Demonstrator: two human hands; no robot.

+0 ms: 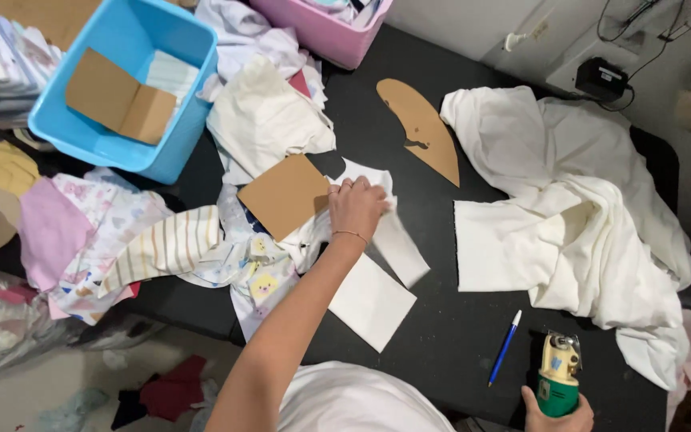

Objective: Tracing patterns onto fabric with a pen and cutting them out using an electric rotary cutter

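My left hand (356, 206) rests palm down on a small white fabric piece (397, 240) in the middle of the black table (449, 336), fingers pressing its upper end beside a brown cardboard square (285, 194). A second white cut piece (371, 302) lies just below my forearm. My right hand (557, 414) at the bottom edge grips a green and cream handheld cutting tool (558, 376), standing upright on the table. A blue pen (504, 348) lies to its left.
A large crumpled white cloth (585, 224) covers the right side. A curved brown cardboard template (421, 128) lies behind. A blue bin (125, 80) with cardboard, a pink bin (325, 28) and heaps of printed and striped fabric (161, 248) crowd the left.
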